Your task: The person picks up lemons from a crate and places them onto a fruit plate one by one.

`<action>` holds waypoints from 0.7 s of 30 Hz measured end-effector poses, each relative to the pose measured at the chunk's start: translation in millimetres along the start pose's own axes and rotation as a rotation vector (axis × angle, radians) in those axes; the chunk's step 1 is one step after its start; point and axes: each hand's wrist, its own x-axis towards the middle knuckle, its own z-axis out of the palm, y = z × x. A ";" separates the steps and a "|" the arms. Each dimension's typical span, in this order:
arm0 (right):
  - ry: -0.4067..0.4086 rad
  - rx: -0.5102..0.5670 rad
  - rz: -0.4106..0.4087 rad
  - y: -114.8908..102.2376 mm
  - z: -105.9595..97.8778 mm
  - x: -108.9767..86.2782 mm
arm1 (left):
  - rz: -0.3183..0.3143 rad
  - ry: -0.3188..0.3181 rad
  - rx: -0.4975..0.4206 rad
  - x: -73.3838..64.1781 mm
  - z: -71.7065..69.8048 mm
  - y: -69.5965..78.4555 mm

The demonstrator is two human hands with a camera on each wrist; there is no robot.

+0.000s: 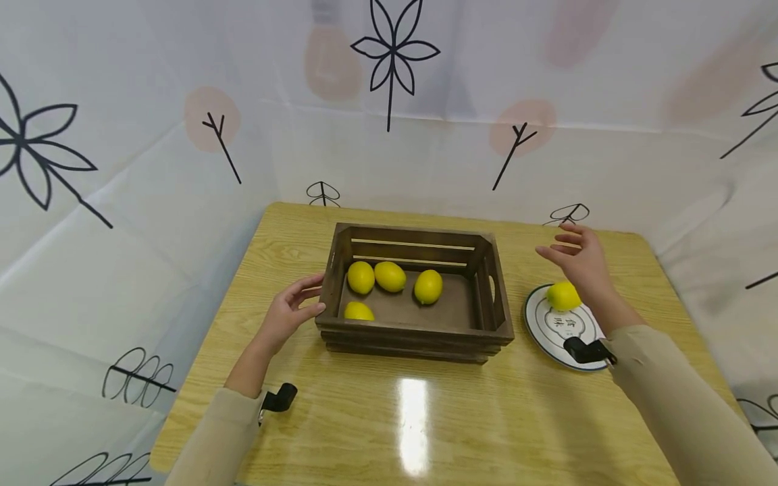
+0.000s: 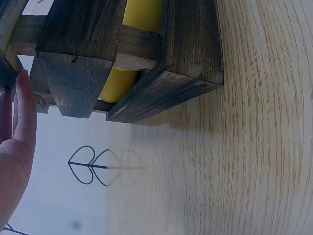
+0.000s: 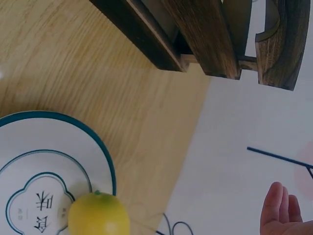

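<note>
A dark brown wooden crate (image 1: 413, 344) stands on the table with several yellow lemons (image 1: 390, 277) in its left and middle part. My left hand (image 1: 286, 314) rests against the crate's left end; in the left wrist view, the visible fingers (image 2: 25, 107) look straight against the wood. To the right, a white plate (image 1: 541, 331) with a blue-green rim carries one lemon (image 1: 562, 296). My right hand (image 1: 583, 263) hovers in the air above and behind that lemon, fingers loosely bent and holding nothing. In the right wrist view, its fingertips (image 3: 274, 196) are apart from the plate and crate.
The light wooden table (image 1: 340, 418) reaches back to a white cloth (image 1: 450, 162) printed with plants, which also hangs on both sides. Slatted walls and a handle cut-out (image 1: 492, 289) mark the crate's right end. Bare wood lies between crate and plate.
</note>
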 end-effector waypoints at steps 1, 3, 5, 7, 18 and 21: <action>0.000 0.007 0.000 -1.5 1.0 0.8 | 0.000 0.000 0.000 -0.1 0.1 0.2; -0.002 0.009 -0.003 -4.4 2.7 2.1 | 0.000 0.000 0.001 -0.2 0.4 0.7; -0.003 0.010 -0.007 -7.3 4.5 3.4 | -0.001 0.002 0.000 -0.5 0.6 1.2; -0.003 0.018 -0.009 -9.9 6.1 4.7 | -0.001 0.002 0.001 -0.6 0.9 1.6; -0.002 0.048 -0.034 -24.1 10.8 6.8 | 0.001 0.001 0.002 0.6 2.1 1.8; -0.005 0.069 -0.047 -28.4 12.9 7.4 | 0.000 0.009 -0.004 -1.1 2.6 2.4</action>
